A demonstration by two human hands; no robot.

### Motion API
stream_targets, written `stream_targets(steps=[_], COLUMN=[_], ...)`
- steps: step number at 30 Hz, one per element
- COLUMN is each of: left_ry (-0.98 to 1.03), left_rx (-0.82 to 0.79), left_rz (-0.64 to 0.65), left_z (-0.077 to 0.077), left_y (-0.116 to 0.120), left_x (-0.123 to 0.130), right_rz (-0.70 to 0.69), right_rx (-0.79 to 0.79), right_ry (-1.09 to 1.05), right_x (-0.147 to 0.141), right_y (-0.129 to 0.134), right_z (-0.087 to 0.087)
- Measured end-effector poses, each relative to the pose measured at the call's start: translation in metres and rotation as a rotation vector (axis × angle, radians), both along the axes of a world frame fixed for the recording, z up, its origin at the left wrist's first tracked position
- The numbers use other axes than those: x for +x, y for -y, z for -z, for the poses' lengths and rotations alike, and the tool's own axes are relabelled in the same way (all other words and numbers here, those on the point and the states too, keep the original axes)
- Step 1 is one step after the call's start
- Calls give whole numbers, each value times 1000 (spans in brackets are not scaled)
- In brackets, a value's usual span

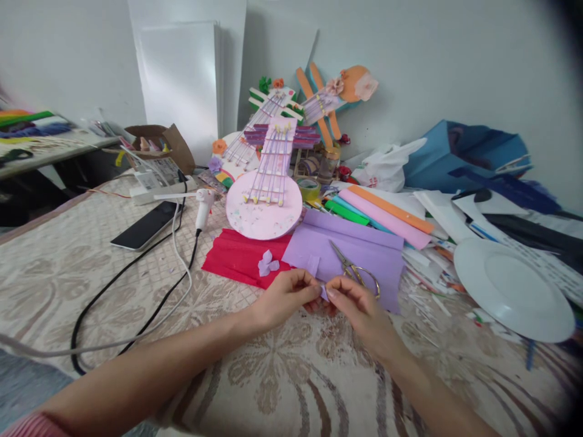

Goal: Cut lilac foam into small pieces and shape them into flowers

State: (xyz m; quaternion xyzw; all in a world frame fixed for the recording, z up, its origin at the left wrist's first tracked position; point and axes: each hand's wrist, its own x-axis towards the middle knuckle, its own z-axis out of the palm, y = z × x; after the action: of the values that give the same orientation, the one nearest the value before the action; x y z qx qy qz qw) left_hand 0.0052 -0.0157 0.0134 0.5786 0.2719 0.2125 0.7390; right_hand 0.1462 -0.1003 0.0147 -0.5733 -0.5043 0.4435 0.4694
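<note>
Between my two hands is a small piece of purple crepe paper (324, 292), partly covered by the fingers. My left hand (294, 291) pinches its left side, and my right hand (350, 300) pinches the right side. Just beyond them lies a purple crepe paper sheet (382, 258) with a pair of scissors (353, 265) on top and a small cut strip (313, 266) near its left part. A red crepe paper sheet (237, 258) lies to the left, bearing a few loose purple petals (268, 263).
A pink cardboard instrument (264, 212) with strings stands behind the sheets. At left are a hot glue gun (204, 209), cables (150, 331) and a phone (146, 226). Coloured paper rolls (387, 215), paper scraps and a white plate (510, 288) crowd the right.
</note>
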Motion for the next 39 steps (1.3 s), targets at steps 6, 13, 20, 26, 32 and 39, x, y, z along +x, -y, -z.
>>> stream_targets(steps=[6, 13, 20, 26, 32, 39], left_ry=[-9, -7, -30, -54, -16, 25], left_rx=[60, 130, 123, 6, -64, -96], left_rz=[-15, -50, -2, 16, 54, 34], left_z=[5, 10, 8, 2, 5, 0], left_y=[0, 2, 2, 0, 2, 2], left_x=[-1, 0, 0, 0, 0, -1], right_rz=[-20, -13, 18, 83, 80, 79], right_rx=[-14, 0, -19, 27, 24, 35], right_ry=[35, 110, 90, 63, 44, 24], right_x=[0, -1, 2, 3, 2, -1], right_y=[-1, 0, -2, -3, -2, 0], right_z=[2, 2, 3, 4, 7, 8])
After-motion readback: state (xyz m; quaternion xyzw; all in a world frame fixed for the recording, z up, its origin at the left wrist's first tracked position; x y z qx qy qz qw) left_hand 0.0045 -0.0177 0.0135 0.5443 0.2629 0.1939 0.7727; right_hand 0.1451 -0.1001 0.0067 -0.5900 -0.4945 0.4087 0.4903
